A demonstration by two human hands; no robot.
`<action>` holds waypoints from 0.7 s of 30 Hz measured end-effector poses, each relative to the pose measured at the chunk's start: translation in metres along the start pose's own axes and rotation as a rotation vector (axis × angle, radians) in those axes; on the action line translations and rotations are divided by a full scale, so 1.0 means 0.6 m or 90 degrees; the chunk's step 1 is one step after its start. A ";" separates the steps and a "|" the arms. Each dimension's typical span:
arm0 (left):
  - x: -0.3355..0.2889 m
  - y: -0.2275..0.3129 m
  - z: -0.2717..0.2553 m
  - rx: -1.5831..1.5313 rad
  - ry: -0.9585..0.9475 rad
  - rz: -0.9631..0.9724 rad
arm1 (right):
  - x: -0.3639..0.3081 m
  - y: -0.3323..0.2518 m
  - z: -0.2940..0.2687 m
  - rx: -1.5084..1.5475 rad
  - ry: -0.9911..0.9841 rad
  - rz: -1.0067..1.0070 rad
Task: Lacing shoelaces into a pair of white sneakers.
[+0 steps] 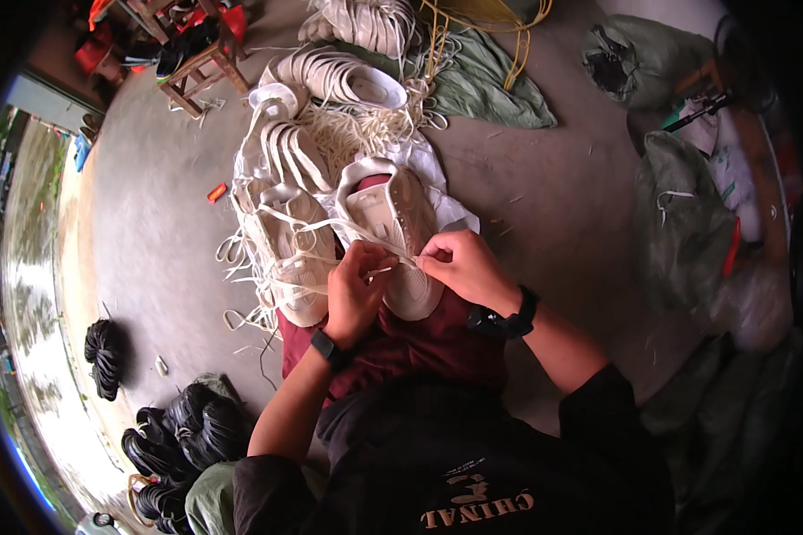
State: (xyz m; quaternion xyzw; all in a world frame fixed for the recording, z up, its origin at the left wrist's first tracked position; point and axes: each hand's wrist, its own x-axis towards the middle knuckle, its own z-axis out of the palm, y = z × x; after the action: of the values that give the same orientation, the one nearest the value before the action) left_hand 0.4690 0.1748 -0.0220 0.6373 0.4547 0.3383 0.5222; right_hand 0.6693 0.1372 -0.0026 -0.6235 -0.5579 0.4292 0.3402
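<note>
- My left hand (352, 294) sits on my lap, grip pinched closed on a white shoelace (385, 265), fingertips curled in tight.
- My right hand (464, 267) is just beside it, grip also pinched closed on the same shoelace; the two hands nearly touch over the shoe.
- The shoelace runs between both grips and up across the white sneaker (397, 232), which lies on my dark red trousers (419, 343), toe toward me, opening pointing away.
- A second white sneaker (294, 254) lies just left of it, touching my left hand's side, loose laces draped over it.
- Black watch (500, 319) on my right wrist, dark band (328, 348) on my left wrist.
- Beyond the held sneaker: a tangled pile of white laces (357, 134) and a row of white sneakers (330, 78) stacked on edge on the concrete floor (152, 223).
- More white sneakers (366, 22) lie further away, next to a green cloth sack (486, 80) and yellow cord (473, 13).
- Wooden stool (201, 67) far left of the pile, well apart from my hands.
- Bundles of black shoe parts (183, 428) on the floor by my left elbow; can't tell exactly what they are.
- Another small black bundle (104, 357) further left.
- Green sacks (678, 214) on my right side, well apart.
- Small orange scrap (217, 193) on the floor left of the sneakers.
</note>
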 end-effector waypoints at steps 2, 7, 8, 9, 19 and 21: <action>-0.002 -0.007 -0.011 -0.004 0.000 0.011 | -0.005 -0.001 0.013 0.075 0.016 -0.014; -0.007 -0.024 -0.035 -0.002 0.007 0.036 | -0.016 -0.025 0.045 0.484 -0.031 0.268; -0.008 -0.029 -0.039 -0.006 0.009 0.035 | -0.017 -0.025 0.053 0.554 -0.014 0.293; -0.009 -0.035 -0.043 -0.005 0.009 0.045 | -0.018 -0.029 0.061 0.550 -0.015 0.294; -0.013 -0.046 -0.055 0.003 0.017 0.056 | -0.035 -0.033 0.093 0.500 0.057 0.216; -0.012 -0.044 -0.055 0.003 0.015 0.059 | -0.039 -0.034 0.089 0.442 0.070 0.195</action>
State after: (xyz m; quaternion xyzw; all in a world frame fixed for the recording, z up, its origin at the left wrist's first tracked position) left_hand 0.4308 0.1807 -0.0399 0.6550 0.4316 0.3683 0.4990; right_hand 0.6121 0.1143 -0.0022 -0.5694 -0.2607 0.6044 0.4924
